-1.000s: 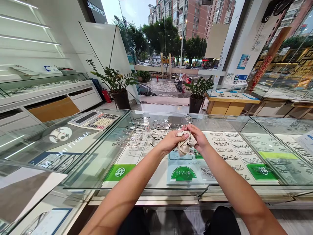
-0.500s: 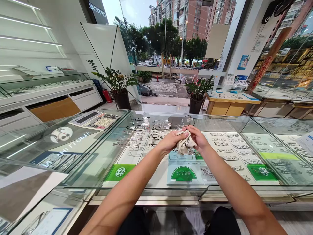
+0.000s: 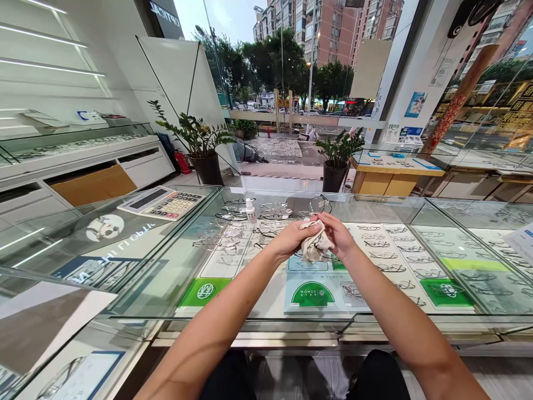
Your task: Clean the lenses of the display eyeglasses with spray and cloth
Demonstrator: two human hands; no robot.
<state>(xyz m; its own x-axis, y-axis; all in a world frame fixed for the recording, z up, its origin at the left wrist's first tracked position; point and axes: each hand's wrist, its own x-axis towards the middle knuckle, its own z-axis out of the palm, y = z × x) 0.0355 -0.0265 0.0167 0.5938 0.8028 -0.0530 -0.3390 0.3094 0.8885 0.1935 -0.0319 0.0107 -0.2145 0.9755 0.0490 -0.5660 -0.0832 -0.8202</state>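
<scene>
Both my hands meet above the glass display counter (image 3: pixel 233 300). My left hand (image 3: pixel 291 239) pinches a beige cleaning cloth (image 3: pixel 313 248) that hangs down between the hands. My right hand (image 3: pixel 339 233) grips a pair of thin-framed glasses (image 3: pixel 320 204), one round lens sticking up above the fingers. The cloth is wrapped around the lower part of the glasses, which is hidden. A small white spray bottle (image 3: pixel 250 211) stands upright on the glass, left of my hands.
A calculator (image 3: pixel 162 203) lies on the left counter section. Several glasses frames sit on trays (image 3: pixel 391 250) under the glass. Two potted plants (image 3: pixel 200 144) stand beyond the counter by the window. Another glass case (image 3: pixel 75 139) runs along the left wall.
My hands have shifted slightly while rubbing the cloth on the glasses; the lens above my fingers has tilted a little. The camera view moved slightly.
</scene>
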